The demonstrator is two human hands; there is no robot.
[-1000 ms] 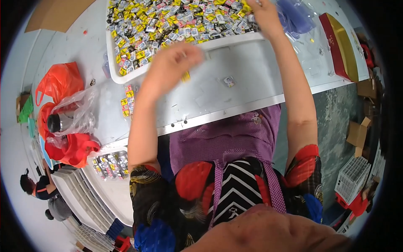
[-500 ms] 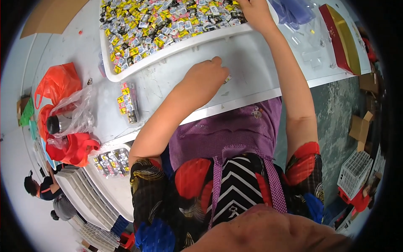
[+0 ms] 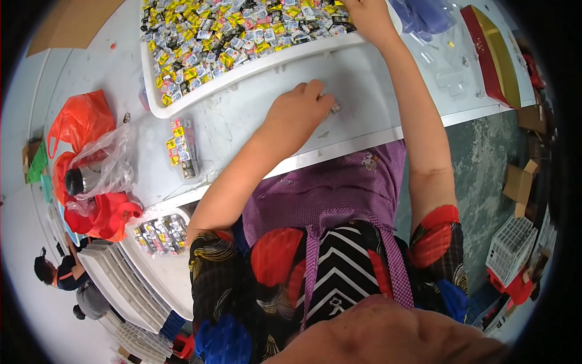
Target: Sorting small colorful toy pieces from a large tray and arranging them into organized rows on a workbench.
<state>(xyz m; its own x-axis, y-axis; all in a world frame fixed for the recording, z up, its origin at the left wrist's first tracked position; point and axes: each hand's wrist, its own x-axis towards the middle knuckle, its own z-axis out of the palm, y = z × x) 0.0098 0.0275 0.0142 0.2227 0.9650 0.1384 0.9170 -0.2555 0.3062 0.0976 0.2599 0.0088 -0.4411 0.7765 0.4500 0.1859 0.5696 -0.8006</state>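
Observation:
My left hand (image 3: 298,113) is low over the table in front of the tray, its fingers curled and closed on a small printed block (image 3: 335,107) that shows at the fingertips. At the far right corner of the white tray (image 3: 242,79), my right hand (image 3: 368,21) reaches in over the loose pieces; its fingertips run off the top of the picture. Heaped in the tray are many small printed blocks (image 3: 230,39) in yellow, white, black and pink. Left of my left forearm lies a clear pack (image 3: 183,148) filled with rows of similar blocks.
A red bag (image 3: 85,118) and a clear bag with a dark-lidded flask (image 3: 76,181) stand at the left. More filled packs (image 3: 160,233) lie in a lower white tray. Clear plastic pieces (image 3: 451,79) and a red-and-gold box (image 3: 491,57) are at the right.
My left hand has shifted slightly, and the small block at its fingertips has moved a little up and right and shows more. My right hand stays at the tray corner.

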